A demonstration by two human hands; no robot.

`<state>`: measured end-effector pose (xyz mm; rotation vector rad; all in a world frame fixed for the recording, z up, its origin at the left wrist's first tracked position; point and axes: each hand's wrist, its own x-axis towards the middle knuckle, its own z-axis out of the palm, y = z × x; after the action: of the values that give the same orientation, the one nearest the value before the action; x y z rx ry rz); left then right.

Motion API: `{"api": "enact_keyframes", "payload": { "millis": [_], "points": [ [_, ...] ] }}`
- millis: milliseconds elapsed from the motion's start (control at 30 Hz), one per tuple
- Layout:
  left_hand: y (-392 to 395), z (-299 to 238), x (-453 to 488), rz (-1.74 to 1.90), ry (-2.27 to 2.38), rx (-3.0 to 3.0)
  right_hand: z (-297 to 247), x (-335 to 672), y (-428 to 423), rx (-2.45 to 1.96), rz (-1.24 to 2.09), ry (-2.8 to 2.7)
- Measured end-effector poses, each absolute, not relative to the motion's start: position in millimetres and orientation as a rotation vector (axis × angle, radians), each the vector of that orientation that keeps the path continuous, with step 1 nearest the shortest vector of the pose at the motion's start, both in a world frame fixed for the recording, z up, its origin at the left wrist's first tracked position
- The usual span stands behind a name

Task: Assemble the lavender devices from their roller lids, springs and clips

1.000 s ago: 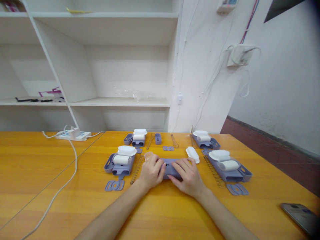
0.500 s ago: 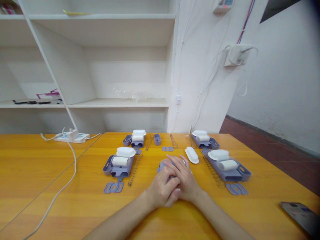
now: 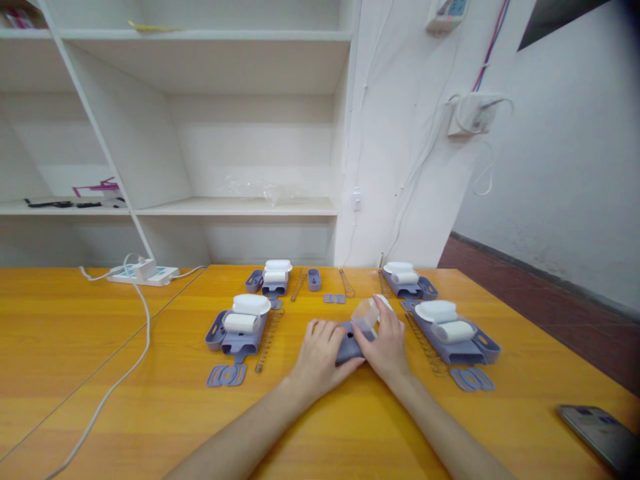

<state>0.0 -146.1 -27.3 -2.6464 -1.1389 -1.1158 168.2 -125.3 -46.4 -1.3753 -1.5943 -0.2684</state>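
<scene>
Both my hands meet at the middle of the orange table (image 3: 100, 373). My left hand (image 3: 319, 357) lies with fingers curled over the left end of a lilac plastic housing (image 3: 349, 347) and holds it down. My right hand (image 3: 387, 343) grips the housing's right side, and its fingers also pinch a small pale translucent piece (image 3: 364, 313) just above the housing. A white oval cap (image 3: 384, 301) shows just behind my right hand's fingers.
Several kits of lilac housings with white rolls and caps (image 3: 241, 325) (image 3: 450, 328) (image 3: 274, 275) (image 3: 407, 277) surround my hands, with metal springs (image 3: 269, 339) and flat lilac clips (image 3: 227, 375). A power strip (image 3: 143, 273) with white cable lies far left. A phone (image 3: 597, 437) rests at the near right edge.
My hands unclasped from over the housing. My right hand shifted right and now lifts a pale translucent piece; my left hand spread back over the housing's left end.
</scene>
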Motion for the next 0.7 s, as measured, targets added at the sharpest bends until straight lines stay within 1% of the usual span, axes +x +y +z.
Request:
{"api": "enact_keyframes", "payload": {
  "millis": [167, 300, 500, 700],
  "points": [
    [-141.4, -32.9, -1.5, -0.978, -1.174, -2.588, -50.3, 172.0, -119.1, -1.307, -0.157, -1.58],
    [-137.5, -35.9, -4.6, -0.921, -1.312, -2.506, -49.6, 171.3, -120.1, -1.267, -0.071, -1.626],
    [-124.1, -40.7, -13.0, -0.976, -1.486, -2.327, -47.6, 169.5, -125.1, -1.213, 0.058, -1.808],
    [-115.8, -44.0, -23.4, -1.014, -1.634, -2.38, -57.2, 173.1, -120.4, -1.266, 0.039, -1.887]
  ]
}}
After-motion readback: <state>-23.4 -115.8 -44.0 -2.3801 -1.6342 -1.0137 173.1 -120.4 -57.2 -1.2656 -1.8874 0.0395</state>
